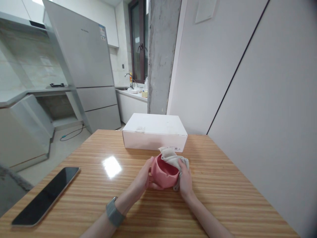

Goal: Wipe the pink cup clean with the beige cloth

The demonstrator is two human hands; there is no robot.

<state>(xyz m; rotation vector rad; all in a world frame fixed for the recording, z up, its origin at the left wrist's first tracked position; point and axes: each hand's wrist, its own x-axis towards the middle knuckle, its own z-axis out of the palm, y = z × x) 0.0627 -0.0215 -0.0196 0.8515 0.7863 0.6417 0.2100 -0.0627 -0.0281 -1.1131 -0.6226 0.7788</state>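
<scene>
A pink bowl point(163, 178) with faceted sides and a small notch in its rim is tilted, its opening facing me, over the middle of the table. Wrapped round its left side are the fingers of my left hand point(146, 175), which wears a grey band at the wrist. My right hand point(184, 177) grips a light grey cloth point(170, 157) against the bowl's right side. Part of the cloth lies over the far rim and into the opening. Some fingers of both hands are hidden behind the bowl and cloth.
A white box point(155, 127) lies on the wood-grain table point(213, 205) just behind the bowl. At the left edge is a dark phone point(47, 198). A white wall point(267, 109) borders the right side. A fridge point(84, 59) and a sink counter point(131, 102) stand beyond.
</scene>
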